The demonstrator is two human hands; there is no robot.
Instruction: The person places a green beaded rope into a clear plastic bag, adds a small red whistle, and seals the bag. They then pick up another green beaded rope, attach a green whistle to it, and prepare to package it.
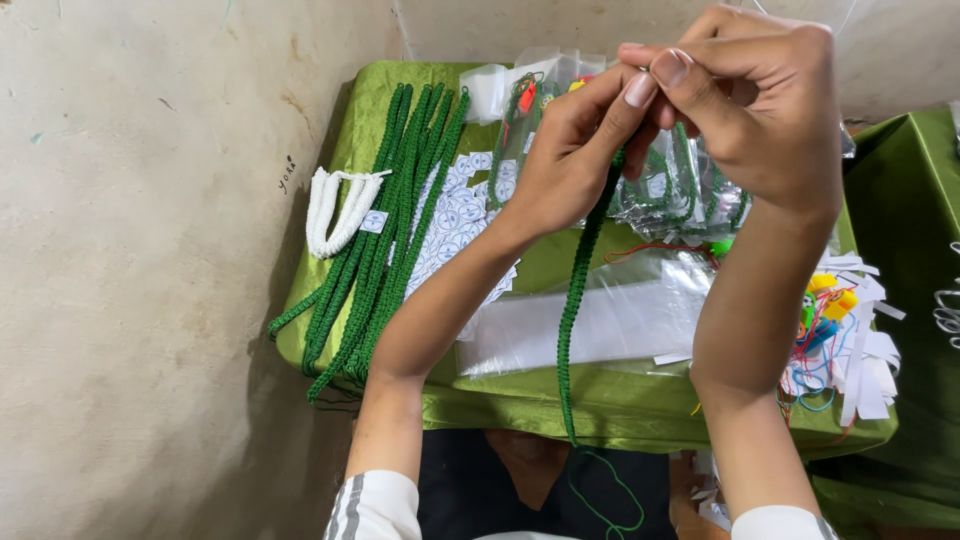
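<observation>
My left hand and my right hand are raised together above a small table draped in green cloth. Both pinch the top end of a green braided cord, which hangs straight down from my fingers past the table's front edge, ending in a thin green thread. What sits between my fingertips is too small to make out.
A bundle of green braided cords lies on the table's left side with a white cord bundle across it. Small white round labels, clear plastic bags, packed cords and coloured tags with paper strips cover the cloth. A plaster wall stands at left.
</observation>
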